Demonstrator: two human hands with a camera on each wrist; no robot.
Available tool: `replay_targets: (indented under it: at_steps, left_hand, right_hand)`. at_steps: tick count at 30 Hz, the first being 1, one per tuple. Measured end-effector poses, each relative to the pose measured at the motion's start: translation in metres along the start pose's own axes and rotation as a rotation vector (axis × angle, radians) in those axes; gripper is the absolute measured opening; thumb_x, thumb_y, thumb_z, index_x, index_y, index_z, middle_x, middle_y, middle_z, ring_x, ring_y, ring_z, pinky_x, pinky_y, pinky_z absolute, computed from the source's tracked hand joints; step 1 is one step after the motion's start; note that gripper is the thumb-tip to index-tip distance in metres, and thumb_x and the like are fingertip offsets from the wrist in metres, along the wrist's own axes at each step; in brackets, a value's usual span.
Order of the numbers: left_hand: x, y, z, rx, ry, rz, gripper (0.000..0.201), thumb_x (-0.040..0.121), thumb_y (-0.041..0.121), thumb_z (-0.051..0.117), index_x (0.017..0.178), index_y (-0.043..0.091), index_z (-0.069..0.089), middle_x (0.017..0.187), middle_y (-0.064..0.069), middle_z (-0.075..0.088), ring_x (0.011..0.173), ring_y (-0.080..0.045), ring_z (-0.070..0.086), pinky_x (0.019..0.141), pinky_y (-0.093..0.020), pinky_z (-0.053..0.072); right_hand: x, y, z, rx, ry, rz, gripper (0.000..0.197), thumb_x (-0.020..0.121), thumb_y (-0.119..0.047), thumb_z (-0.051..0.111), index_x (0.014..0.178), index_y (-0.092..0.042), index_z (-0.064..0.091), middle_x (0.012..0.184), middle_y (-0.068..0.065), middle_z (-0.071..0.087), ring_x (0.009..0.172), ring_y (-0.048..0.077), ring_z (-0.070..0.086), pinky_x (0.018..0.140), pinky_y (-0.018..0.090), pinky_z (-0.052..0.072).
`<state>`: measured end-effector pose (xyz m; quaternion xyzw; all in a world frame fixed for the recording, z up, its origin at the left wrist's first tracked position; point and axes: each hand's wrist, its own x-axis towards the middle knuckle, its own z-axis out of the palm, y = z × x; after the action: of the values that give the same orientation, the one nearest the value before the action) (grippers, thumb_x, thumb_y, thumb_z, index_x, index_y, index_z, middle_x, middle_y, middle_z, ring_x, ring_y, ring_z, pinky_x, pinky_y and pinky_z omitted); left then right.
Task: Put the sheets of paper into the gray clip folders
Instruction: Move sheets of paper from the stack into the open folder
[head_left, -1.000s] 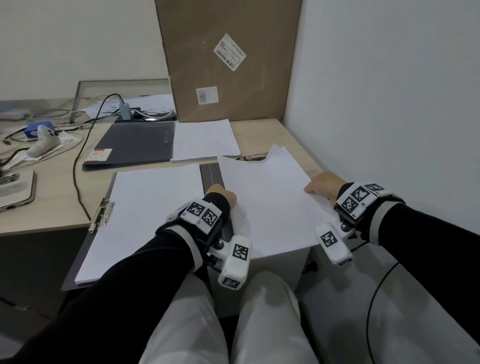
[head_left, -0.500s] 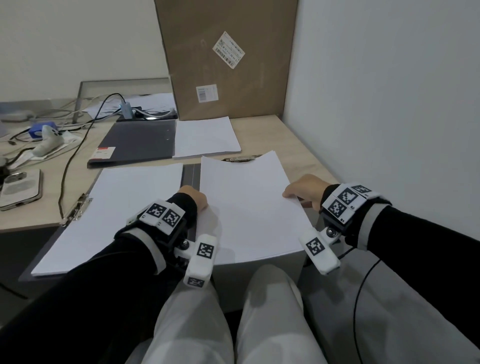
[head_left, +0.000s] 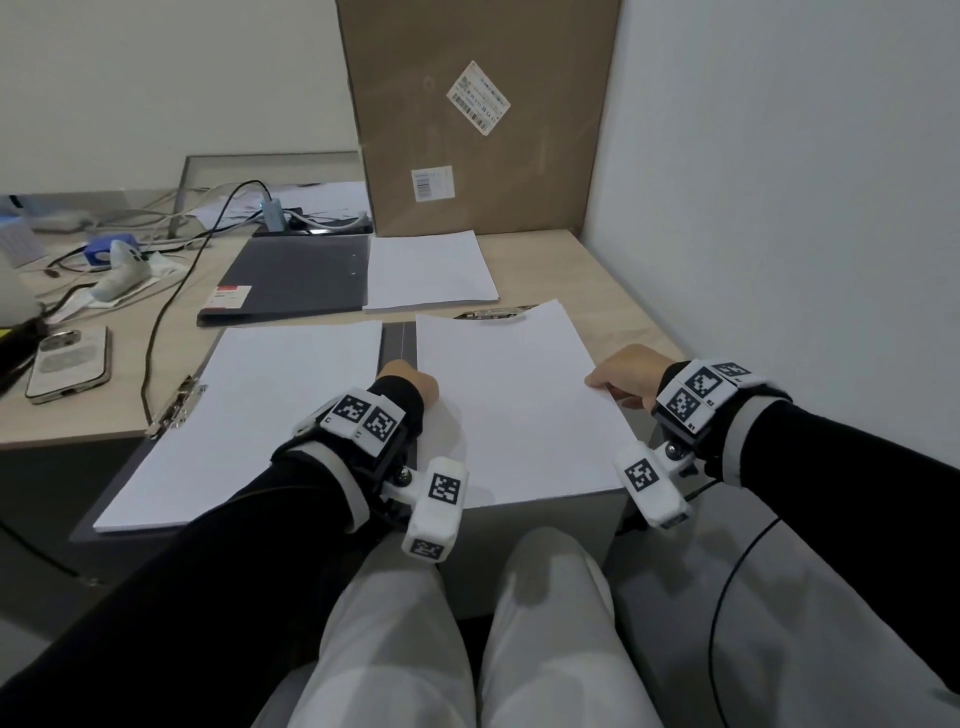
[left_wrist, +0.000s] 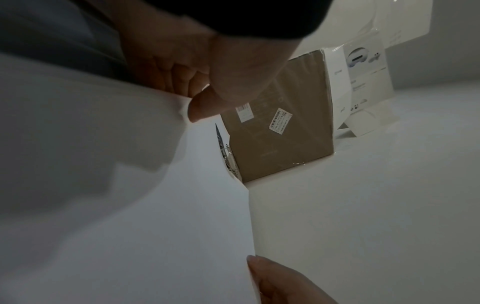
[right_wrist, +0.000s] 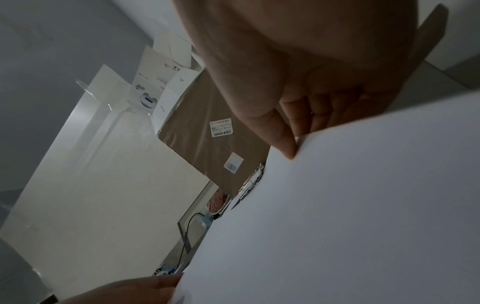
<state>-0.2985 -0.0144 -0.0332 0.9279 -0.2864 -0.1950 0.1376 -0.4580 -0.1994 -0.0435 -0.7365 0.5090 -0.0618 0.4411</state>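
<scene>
Held over the right half of the open gray clip folder (head_left: 399, 338) on the pale wooden counter (head_left: 561, 270): white paper stack (head_left: 509, 405), pinched at opposite edges by left hand (head_left: 410, 382) and right hand (head_left: 626, 374), seemingly just above the clip.

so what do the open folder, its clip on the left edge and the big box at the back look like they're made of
Open folder: probably plastic or coated board, a smooth matte dark gray strip showing between the sheets.
Clip: looks like metal, silvery and shiny with bright glints.
Big box: cardboard by the look, dull brown and flat-sided, with stuck-on white barcode labels.
</scene>
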Motion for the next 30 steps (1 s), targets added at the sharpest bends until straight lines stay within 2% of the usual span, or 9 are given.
replay_targets:
  at_steps: [3,6,10,12,17,21,23,26,30]
  left_hand:
    - [0.000,-0.006,0.000,-0.272,0.041,-0.050,0.044,0.090,0.008,0.051,0.133,-0.003,0.048,0.137,-0.019,0.052,0.125,-0.033,0.051,0.092,-0.031,0.044]
    - [-0.001,-0.016,0.000,-0.407,0.038,-0.037,0.061,0.090,0.008,0.053,0.146,0.003,0.030,0.150,-0.014,0.036,0.135,-0.031,0.040,0.107,-0.034,0.037]
    - [-0.009,-0.022,0.004,-0.492,-0.005,0.003,0.062,0.090,0.004,0.051,0.147,0.003,0.025,0.150,-0.016,0.035,0.134,-0.032,0.041,0.108,-0.035,0.037]
    - [-0.014,-0.021,0.005,-0.491,-0.029,0.027,0.060,0.091,0.003,0.050,0.146,0.001,0.026,0.149,-0.016,0.037,0.135,-0.031,0.039,0.111,-0.035,0.034]
    - [-0.024,-0.023,0.000,-0.500,-0.099,0.071,0.071,0.086,0.015,0.060,0.147,0.006,0.026,0.151,-0.013,0.035,0.138,-0.029,0.037,0.115,-0.041,0.031]
    - [-0.036,-0.029,-0.002,-0.355,-0.149,0.116,0.094,0.073,0.033,0.073,0.149,0.012,0.022,0.153,-0.009,0.033,0.139,-0.026,0.036,0.115,-0.038,0.030]
    - [-0.046,-0.031,0.000,-0.211,-0.150,0.167,0.099,0.076,0.034,0.073,0.152,0.016,0.012,0.157,-0.008,0.024,0.143,-0.025,0.030,0.115,-0.035,0.027]
    - [-0.064,-0.030,0.005,0.014,-0.199,0.268,0.110,0.073,0.037,0.075,0.152,0.020,0.000,0.161,-0.004,0.005,0.148,-0.022,0.013,0.119,-0.037,0.019]
    - [-0.068,-0.028,0.014,0.244,-0.222,0.302,0.124,0.066,0.041,0.079,0.151,0.025,-0.011,0.160,-0.004,-0.014,0.149,-0.025,0.004,0.119,-0.044,0.020]
  right_hand:
    - [-0.003,0.002,0.000,0.092,0.013,-0.018,0.018,0.080,-0.004,0.060,0.065,-0.011,0.051,0.084,0.015,0.053,0.075,0.025,0.052,0.066,0.030,0.044]
    - [-0.015,0.000,0.000,0.198,0.027,-0.050,0.008,0.083,0.004,0.053,0.082,0.011,0.057,0.083,0.013,0.045,0.067,0.019,0.042,0.056,0.026,0.033]
    - [-0.028,0.006,0.001,0.223,0.027,-0.056,0.059,0.084,0.008,0.047,0.137,0.019,0.024,0.090,0.017,0.059,0.071,0.018,0.039,0.057,0.024,0.027]
    - [-0.032,0.007,0.005,0.266,0.029,-0.060,0.058,0.086,0.003,0.050,0.139,0.014,0.028,0.121,0.021,0.058,0.083,0.020,0.041,0.062,0.025,0.034]
    - [-0.034,0.010,0.008,0.316,-0.028,-0.094,0.066,0.089,-0.005,0.054,0.148,-0.005,0.024,0.133,0.013,0.047,0.109,0.021,0.048,0.091,0.032,0.042]
    - [-0.040,0.010,0.004,0.276,0.009,-0.091,0.057,0.090,0.001,0.046,0.142,0.011,0.026,0.140,0.027,0.046,0.098,0.019,0.043,0.085,0.032,0.047]
    - [-0.044,0.011,0.002,0.259,0.040,-0.082,0.048,0.091,0.002,0.042,0.137,0.012,0.033,0.139,0.029,0.047,0.127,0.040,0.051,0.068,0.025,0.043]
    - [-0.045,0.013,0.003,0.249,0.020,-0.062,0.039,0.093,-0.001,0.042,0.132,0.002,0.045,0.126,0.019,0.059,0.099,0.018,0.055,0.060,0.022,0.034]
    - [-0.049,0.013,0.007,0.179,0.041,-0.060,0.048,0.089,0.004,0.042,0.136,0.013,0.036,0.139,0.029,0.046,0.130,0.031,0.050,0.059,0.021,0.032]
